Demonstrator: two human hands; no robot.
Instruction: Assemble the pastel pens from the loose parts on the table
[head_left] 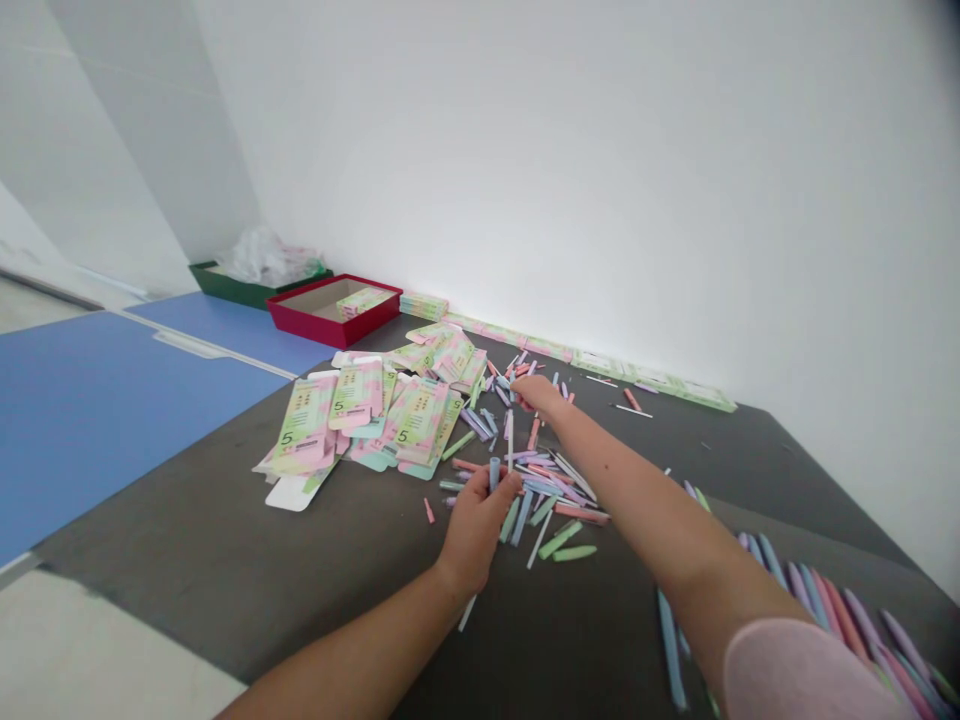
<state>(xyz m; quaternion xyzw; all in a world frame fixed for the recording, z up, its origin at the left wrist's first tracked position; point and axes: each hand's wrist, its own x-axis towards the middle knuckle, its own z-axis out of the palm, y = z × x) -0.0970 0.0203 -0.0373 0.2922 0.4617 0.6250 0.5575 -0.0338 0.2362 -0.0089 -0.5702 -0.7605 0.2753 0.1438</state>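
Observation:
A heap of pastel pens (540,480) in pink, green, blue and purple lies scattered on a dark grey mat (225,540). My left hand (476,525) is closed round a few pens, with a blue one sticking up from the fist. My right hand (534,393) reaches farther out to the heap's far edge, fingers pinched on a pen there. To the left of the pens lies a pile of flat pastel cardboard packs (360,410) marked with a 5.
A red tray (330,308) with packs and a green tray (240,285) with plastic bags stand at the back by the white wall. A row of packs (645,380) lines the wall. More pens (832,610) lie at the lower right. Blue tabletop (90,400) at left.

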